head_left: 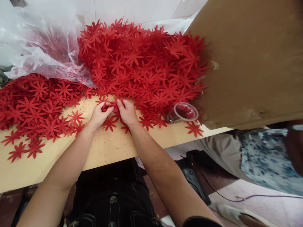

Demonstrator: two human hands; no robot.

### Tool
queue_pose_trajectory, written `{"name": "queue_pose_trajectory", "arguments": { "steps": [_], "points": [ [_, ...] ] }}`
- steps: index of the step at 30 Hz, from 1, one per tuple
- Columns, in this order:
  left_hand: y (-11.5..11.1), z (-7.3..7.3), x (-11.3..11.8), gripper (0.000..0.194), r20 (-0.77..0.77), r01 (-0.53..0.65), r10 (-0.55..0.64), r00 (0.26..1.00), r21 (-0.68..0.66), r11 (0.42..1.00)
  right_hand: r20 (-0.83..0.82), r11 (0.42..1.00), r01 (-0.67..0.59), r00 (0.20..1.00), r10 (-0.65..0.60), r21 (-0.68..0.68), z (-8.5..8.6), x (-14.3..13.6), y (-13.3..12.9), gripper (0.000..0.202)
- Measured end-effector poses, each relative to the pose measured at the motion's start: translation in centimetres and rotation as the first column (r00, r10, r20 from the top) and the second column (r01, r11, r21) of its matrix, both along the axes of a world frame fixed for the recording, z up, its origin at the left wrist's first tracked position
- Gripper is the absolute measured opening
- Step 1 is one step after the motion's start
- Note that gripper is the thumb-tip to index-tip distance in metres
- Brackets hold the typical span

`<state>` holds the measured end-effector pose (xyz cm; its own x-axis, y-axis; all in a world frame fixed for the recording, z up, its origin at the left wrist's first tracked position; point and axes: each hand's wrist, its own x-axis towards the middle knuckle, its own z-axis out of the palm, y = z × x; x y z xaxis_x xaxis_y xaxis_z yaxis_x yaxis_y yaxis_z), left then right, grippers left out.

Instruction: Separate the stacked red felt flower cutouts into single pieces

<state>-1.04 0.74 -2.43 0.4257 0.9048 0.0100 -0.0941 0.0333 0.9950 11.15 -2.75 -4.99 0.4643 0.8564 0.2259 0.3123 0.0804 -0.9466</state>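
Note:
My left hand (pixel 100 115) and my right hand (pixel 127 112) are close together over the wooden table (pixel 107 151), both closed on red flower-shaped pieces between thumb and fingers. How many pieces they hold is hidden. Just beyond them rises a large heap of red flower cutouts (pixel 142 63). A lower pile of the same cutouts (pixel 47 107) spreads to the left of my left hand. A few single flowers, such as one (pixel 109 123) under my hands, lie on the wood.
A clear plastic cup (pixel 186 112) lies tilted at the heap's right edge. Clear plastic wrap (pixel 49 53) covers the back left. A brown board (pixel 248 63) stands at the right. Beyond the table's front edge, another person's patterned clothing (pixel 267 157) shows.

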Motion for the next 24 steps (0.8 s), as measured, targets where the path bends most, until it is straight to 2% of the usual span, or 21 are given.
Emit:
{"name": "queue_pose_trajectory", "arguments": {
  "steps": [3, 6, 9, 13, 17, 24],
  "points": [
    [-0.1, 0.1, 0.1, 0.014, -0.016, -0.041, 0.041, 0.999, -0.019, 0.999, -0.100, 1.000, -0.010, 0.995, 0.012, 0.015, 0.4, -0.1, -0.1, 0.032],
    [0.1, 0.1, 0.1, 0.011, -0.003, -0.112, 0.112, 0.994, -0.060, 0.992, -0.246, 0.993, -0.093, 0.963, 0.107, 0.066, 0.7, -0.1, -0.2, 0.022],
    [0.4, -0.1, 0.0, 0.012, 0.040, -0.173, 0.179, 0.983, -0.121, 0.977, -0.346, 0.978, -0.182, 0.915, 0.206, 0.102, 0.7, 0.0, -0.4, 0.021],
    [0.5, -0.1, 0.0, 0.014, 0.063, -0.127, 0.138, 0.988, -0.152, 0.980, -0.375, 0.943, -0.318, 0.866, 0.331, 0.096, 0.9, -0.1, -0.7, 0.020],
    [0.4, 0.0, 0.0, 0.013, 0.063, -0.108, 0.122, 0.991, -0.184, 0.977, -0.347, 0.930, -0.348, 0.863, 0.367, 0.118, 1.1, -0.9, -0.9, 0.022],
    [0.4, -0.1, 0.0, 0.011, 0.045, -0.139, 0.149, 0.988, -0.183, 0.973, -0.150, 0.959, -0.258, 0.950, 0.273, 0.116, 1.0, -2.1, -1.0, 0.030]
  ]
}}
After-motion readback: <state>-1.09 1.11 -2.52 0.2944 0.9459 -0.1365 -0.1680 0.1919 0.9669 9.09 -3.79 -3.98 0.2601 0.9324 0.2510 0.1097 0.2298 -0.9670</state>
